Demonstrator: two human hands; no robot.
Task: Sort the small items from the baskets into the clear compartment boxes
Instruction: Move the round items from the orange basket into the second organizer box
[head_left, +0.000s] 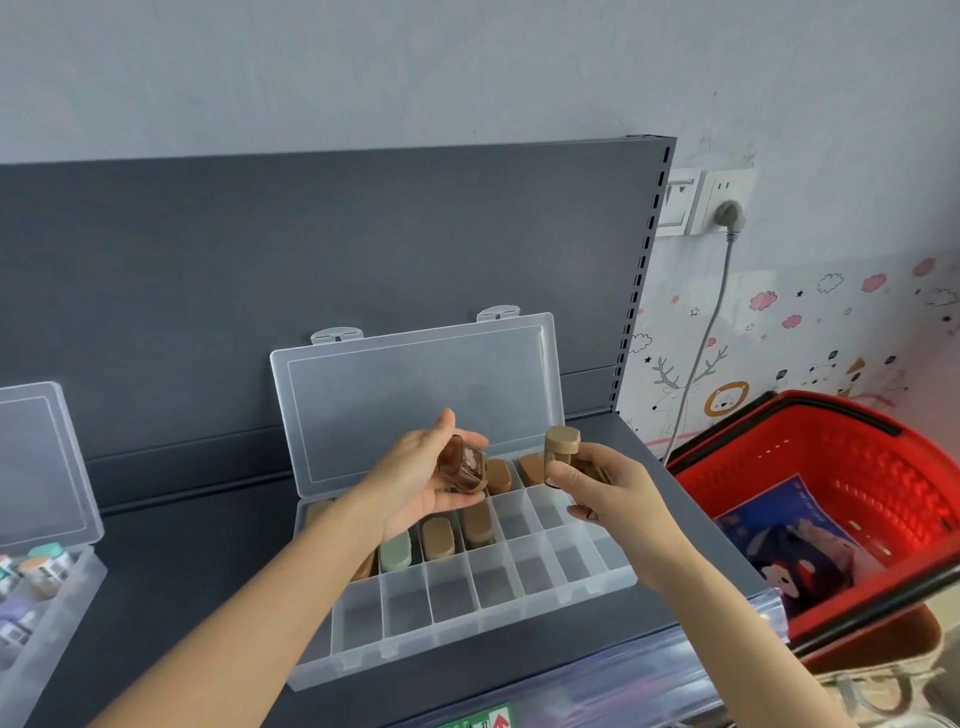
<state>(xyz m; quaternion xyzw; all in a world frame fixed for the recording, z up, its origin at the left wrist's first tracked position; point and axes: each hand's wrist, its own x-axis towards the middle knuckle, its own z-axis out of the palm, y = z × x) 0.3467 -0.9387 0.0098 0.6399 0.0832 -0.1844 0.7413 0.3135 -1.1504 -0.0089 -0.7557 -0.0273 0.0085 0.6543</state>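
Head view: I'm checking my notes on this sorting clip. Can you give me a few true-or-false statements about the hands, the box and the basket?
1. The compartment box has its lid open. True.
2. The left hand is empty. False: it holds a brown item.
3. The right hand holds a tan-capped item. True.
4. The box's near row is full. False: its visible compartments are empty; the items sit in rows further back.
5. The red basket stands left of the box. False: it is to the right.
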